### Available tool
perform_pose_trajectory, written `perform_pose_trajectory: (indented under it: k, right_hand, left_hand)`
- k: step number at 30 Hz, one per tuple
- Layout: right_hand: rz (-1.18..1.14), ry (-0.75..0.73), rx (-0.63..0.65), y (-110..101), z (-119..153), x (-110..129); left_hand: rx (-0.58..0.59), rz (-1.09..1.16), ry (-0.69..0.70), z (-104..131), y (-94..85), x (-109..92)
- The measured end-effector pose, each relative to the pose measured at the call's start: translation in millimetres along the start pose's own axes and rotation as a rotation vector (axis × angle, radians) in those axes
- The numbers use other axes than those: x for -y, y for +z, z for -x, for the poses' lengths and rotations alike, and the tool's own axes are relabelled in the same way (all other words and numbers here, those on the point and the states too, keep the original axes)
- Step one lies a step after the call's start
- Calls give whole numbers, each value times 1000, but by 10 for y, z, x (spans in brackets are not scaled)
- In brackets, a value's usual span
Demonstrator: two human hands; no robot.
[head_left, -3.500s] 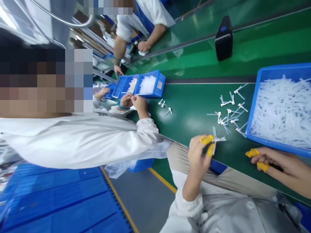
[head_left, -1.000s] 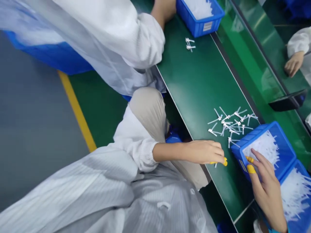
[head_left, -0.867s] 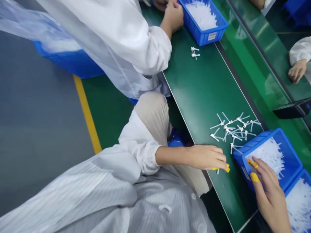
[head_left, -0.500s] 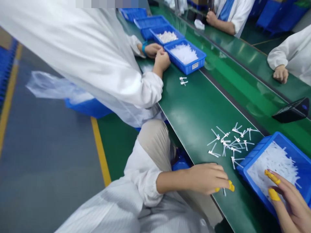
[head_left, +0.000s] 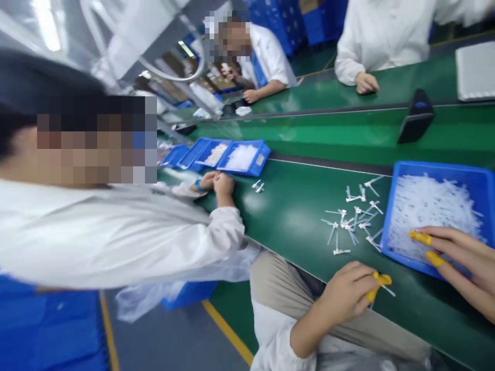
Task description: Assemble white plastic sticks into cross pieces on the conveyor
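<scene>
A white strip (head_left: 388, 290) is pinched by the left hand (head_left: 346, 292), while strips are brought within reach of the right hand (head_left: 469, 255), narrowly parted over the box (head_left: 441, 166).

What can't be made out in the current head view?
All head view:
Piece in left hand: mostly hidden by fingers.
Right hand touching strips or just above: overlap hides any gap.
Right wrist: cut off by right edge.
Near bin, right part of front rim: behind right hand.
Label on far bin: print too small.
Anything in co-worker's hands: too small.
</scene>
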State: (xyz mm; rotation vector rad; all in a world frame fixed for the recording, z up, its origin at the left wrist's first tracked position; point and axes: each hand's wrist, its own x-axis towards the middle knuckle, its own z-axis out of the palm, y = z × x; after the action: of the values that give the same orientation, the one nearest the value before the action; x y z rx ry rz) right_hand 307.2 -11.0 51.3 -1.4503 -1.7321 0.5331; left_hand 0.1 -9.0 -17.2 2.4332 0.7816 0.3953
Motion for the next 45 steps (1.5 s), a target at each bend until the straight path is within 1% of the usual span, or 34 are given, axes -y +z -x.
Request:
perform_pose_trajectory:
  k: [1,2,5,7,10,12,15,16,17,19,20,22,24,26,30,35,38,41,45]
  right_hand:
    - [4,-35,89,-48,-22,62]
    - [-13,-53,126,-91,-43,122]
    - [-40,-108,166,-162,-126,272]
    - [-52,-134,188,-168,-194,312]
    - [-99,-161,192,-167,-266,300]
    - [-161,-174,155,-178,-273,310]
    - [-335,-142,73,-199,-211,408]
    - [-420,-114,68,-200,-170,451]
    - [-505,-85,82,-197,-122,491]
    - [-597,-50,170,-172,-14,540]
    - [-577,-57,218,-149,39,544]
    - [-456,-114,301,-80,127,512]
    - [-352,-155,360,11,192,449]
    - [-282,-153,400,103,242,385]
    - [-156,-149,426,205,304,305]
    - [12,-101,444,218,276,268]
    - [32,-101,465,222,245,263]
    - [35,-82,475,218,228,269]
    - [8,-59,494,208,226,274]
  left_hand:
    - [-21,17,-11,29,-3,1]
    - [-43,35,-14,56,-17,-1]
    - [-148,92,25,91,-99,-5]
    - [-198,111,52,74,-158,9]
    - [-207,90,73,25,-217,26]
    - [-210,77,79,3,-243,16]
    - [-183,67,87,-15,-271,-13]
    - [-173,71,95,-22,-277,-19]
    - [-165,81,100,-31,-281,-23]
    - [-166,110,103,-58,-286,-29]
    - [-166,127,98,-75,-288,-33]
    - [-152,161,88,-113,-293,-43]
    - [-122,202,90,-148,-298,-51]
    - [-105,246,98,-174,-297,-52]
    - [-124,280,108,-205,-264,-41]
    - [-149,271,113,-256,-243,-48]
    - [-149,293,99,-282,-252,-56]
    - [-173,302,88,-292,-249,-58]
    - [-191,352,59,-289,-223,-53]
